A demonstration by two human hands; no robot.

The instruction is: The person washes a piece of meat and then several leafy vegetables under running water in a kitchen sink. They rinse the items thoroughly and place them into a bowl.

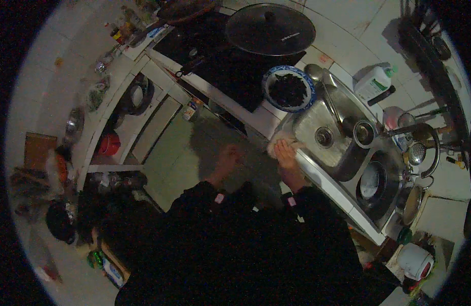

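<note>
My right hand (287, 153) presses on a pale cloth (273, 146) at the front edge of the counter, beside the steel sink (302, 128). Its fingers lie over the cloth, and part of the cloth shows to their left. My left hand (230, 156) hangs in shadow above the floor, away from the counter. It is dim and blurred, so its finger posture is unclear, and no object shows in it. Just beyond the cloth, a bowl with a blue patterned rim (268, 86) holds dark pieces of food.
A large round lid (254, 32) covers part of the black cooktop (220, 72). A pan handle (189, 69) points over its front edge. Pots (373, 183) stand in the right basin, near a curved faucet (436, 149). A white bottle (373, 83) stands behind the sink.
</note>
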